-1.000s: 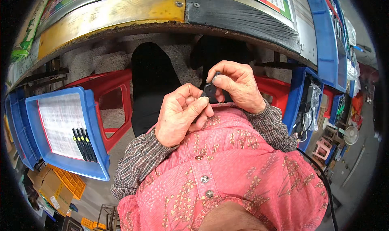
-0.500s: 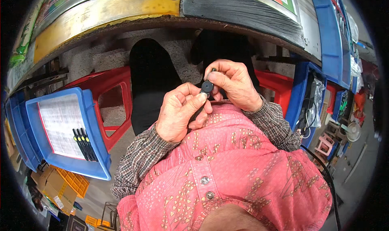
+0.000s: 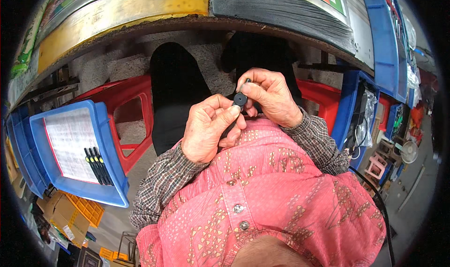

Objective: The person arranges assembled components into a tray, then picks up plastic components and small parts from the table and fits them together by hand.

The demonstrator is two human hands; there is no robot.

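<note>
Over my lap, both hands meet at a small black part with a round, disc-like head and a dimple in its middle. My left hand is closed around the dark stem below that head, its thumb pressed against the rim. Just right of it, my right hand pinches a thin dark piece between thumb and forefinger. Whether the two pieces are joined is hidden behind my fingers. To the left, several slim black parts with yellow dots lie side by side in a blue tray lined with a white sheet.
The workbench edge, yellow and metal, runs across in front of me. Red plastic stools stand on both sides of my knees. Blue bins with bagged items sit at the right. A cardboard box lies at the lower left.
Hardly anything differs. My hands keep their grip, and the round black head has tilted slightly.
</note>
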